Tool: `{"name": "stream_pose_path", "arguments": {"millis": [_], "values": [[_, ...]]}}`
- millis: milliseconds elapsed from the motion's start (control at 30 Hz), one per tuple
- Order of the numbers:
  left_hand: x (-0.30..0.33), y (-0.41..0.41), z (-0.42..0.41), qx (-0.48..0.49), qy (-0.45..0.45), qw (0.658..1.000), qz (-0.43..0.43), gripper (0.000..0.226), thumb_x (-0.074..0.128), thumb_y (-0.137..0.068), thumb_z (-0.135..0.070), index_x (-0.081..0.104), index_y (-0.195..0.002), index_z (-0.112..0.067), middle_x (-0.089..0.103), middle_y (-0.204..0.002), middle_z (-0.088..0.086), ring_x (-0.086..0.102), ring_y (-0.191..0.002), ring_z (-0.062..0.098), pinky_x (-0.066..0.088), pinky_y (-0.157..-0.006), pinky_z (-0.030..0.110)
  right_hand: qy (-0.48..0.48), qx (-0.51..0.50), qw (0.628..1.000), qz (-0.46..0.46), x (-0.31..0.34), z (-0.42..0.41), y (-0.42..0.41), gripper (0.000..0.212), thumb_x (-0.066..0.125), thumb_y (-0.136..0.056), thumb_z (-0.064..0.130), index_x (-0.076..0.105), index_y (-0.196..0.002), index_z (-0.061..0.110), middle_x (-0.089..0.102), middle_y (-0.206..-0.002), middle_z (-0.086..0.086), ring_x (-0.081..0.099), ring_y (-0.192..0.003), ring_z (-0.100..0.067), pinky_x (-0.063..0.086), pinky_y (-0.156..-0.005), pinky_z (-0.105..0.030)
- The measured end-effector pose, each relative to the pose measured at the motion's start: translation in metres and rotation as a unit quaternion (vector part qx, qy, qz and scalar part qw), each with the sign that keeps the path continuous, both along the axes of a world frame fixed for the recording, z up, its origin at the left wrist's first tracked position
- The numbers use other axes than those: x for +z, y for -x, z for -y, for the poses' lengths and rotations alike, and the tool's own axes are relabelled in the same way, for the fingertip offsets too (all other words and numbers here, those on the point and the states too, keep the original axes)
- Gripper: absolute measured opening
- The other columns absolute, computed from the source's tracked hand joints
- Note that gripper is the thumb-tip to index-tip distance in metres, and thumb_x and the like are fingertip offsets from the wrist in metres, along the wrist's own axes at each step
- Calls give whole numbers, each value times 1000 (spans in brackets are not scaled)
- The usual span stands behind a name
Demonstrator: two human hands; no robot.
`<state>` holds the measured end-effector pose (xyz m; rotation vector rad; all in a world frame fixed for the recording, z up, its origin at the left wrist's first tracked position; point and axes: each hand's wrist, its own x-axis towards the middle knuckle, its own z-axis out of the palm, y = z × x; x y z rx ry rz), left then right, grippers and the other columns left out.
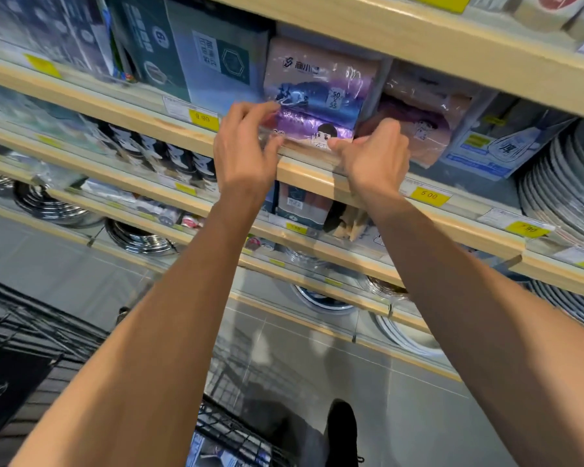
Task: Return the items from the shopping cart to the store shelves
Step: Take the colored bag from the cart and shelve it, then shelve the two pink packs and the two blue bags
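Packet [317, 106] stands on the shelf [311, 173], pinched at its bottom corners between my left hand's [243, 146] and right hand's [375, 156] curled fingers.

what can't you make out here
Head view:
- Bottom edge of the purple packet: hidden behind the left hand and right hand.
- Shopping cart: mostly cut off by the frame's bottom edge.
- Price tag: digits too blurred to read surely.
- Left-side boxes: blurred.
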<state>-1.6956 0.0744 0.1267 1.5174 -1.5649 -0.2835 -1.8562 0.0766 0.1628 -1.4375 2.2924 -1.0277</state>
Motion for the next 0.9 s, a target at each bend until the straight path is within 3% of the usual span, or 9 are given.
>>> {"name": "stream_pose_path", "arguments": {"millis": [100, 167, 233, 433, 567, 633, 733, 833, 900], "values": [[-8, -13, -14, -15, 30, 999, -40, 32, 66, -91, -21, 66, -123, -24, 59, -118, -4, 55, -112, 13, 45, -99, 30, 134, -38, 990, -18, -11, -22, -10, 54, 85, -68, 44, 46, -96, 20, 53, -95, 5, 53, -91, -17, 48, -87, -40], [-14, -27, -27, -15, 38, 996, -83, 27, 66, -90, -20, 69, -117, -23, 62, -113, -5, 58, -105, 12, 48, -95, 30, 231, 0, 973, 8, -24, -45, -28, 44, 82, -70, 35, 48, -92, 17, 51, -91, 2, 50, -84, -18, 47, -80, -39], [-22, -44, -44, -4, 28, 991, -131, 24, 67, -88, -16, 71, -111, -20, 65, -106, -5, 61, -95, 6, 51, -88, 27, 254, 58, 964, 52, -39, -68, -54, 34, 81, -73, 25, 53, -90, 14, 51, -87, 1, 49, -78, -19, 48, -75, -37], [-61, -111, -129, 104, 7, 967, -231, 11, 65, -91, -13, 72, -99, -11, 67, -81, 2, 63, -72, 19, 53, -64, 32, 142, 240, 944, 175, -97, -134, -142, 20, 75, -87, 22, 59, -91, 12, 60, -81, -3, 54, -70, -19, 48, -64, -29], [-85, -160, -203, 198, -15, 935, -294, 12, 63, -92, -7, 71, -95, -15, 68, -81, -13, 59, -72, 5, 54, -70, 30, 105, 304, 925, 200, -131, -183, -192, 14, 74, -86, 16, 60, -87, 13, 62, -77, -6, 55, -66, -17, 49, -63, -29], [-102, -184, -240, 262, -25, 907, -329, 16, 62, -90, -5, 73, -93, -16, 67, -78, -14, 58, -70, 5, 54, -68, 30, 79, 344, 913, 202, -145, -206, -211, 14, 74, -86, 15, 60, -86, 15, 63, -77, -6, 56, -66, -18, 49, -64, -32], [-127, -223, -310, 353, -12, 862, -363, 19, 60, -89, -11, 74, -90, -24, 67, -84, 4, 59, -74, 19, 52, -67, 34, 33, 398, 891, 215, -164, -239, -241, 16, 73, -86, 15, 58, -84, 21, 61, -71, 3, 55, -62, -11, 50, -63, -32], [-151, -253, -384, 424, -27, 805, -415, 16, 56, -96, -5, 69, -93, -13, 63, -88, 13, 58, -73, 18, 48, -60, 22, -17, 460, 856, 235, -181, -268, -268, 13, 73, -87, 14, 60, -85, 17, 59, -70, 13, 54, -61, 1, 48, -63, -19], [-170, -261, -428, 474, -57, 758, -446, 13, 58, -96, -8, 69, -91, -14, 64, -88, 13, 58, -73, 17, 45, -58, 20, -70, 524, 823, 208, -202, -285, -281, 11, 73, -87, 15, 62, -86, 14, 61, -73, 13, 56, -65, 2, 48, -65, -15]]}}
